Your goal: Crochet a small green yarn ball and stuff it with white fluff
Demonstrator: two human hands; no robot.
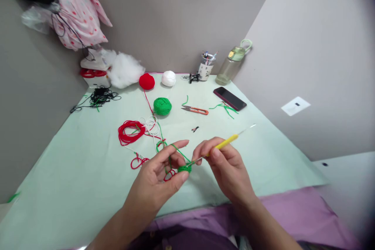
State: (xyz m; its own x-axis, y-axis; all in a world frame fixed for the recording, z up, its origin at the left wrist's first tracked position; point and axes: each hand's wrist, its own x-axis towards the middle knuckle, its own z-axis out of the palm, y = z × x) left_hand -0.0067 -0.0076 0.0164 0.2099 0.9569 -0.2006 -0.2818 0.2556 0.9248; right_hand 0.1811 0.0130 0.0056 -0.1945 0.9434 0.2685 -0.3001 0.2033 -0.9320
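Between thumb and fingers, my left hand (159, 174) pinches a small green crochet piece (184, 168). Green yarn runs over its raised index finger and leads back toward a green yarn ball (162, 106). My right hand (227, 164) grips a crochet hook (227, 141) by its yellow handle, and the metal shaft reaches to the green piece. The hook's very tip is hard to make out against the stitches. Red yarn loops (170, 175) hang by the left palm, partly hidden behind the fingers.
Beyond my hands lie a red yarn coil (131, 132), orange thread snips (195, 110), green scraps (227, 108) and a phone (230, 98). Along the back stand red (147, 81) and white yarn balls (168, 78), a pen cup (206, 68), a bottle (231, 65) and white stuffing (125, 69).
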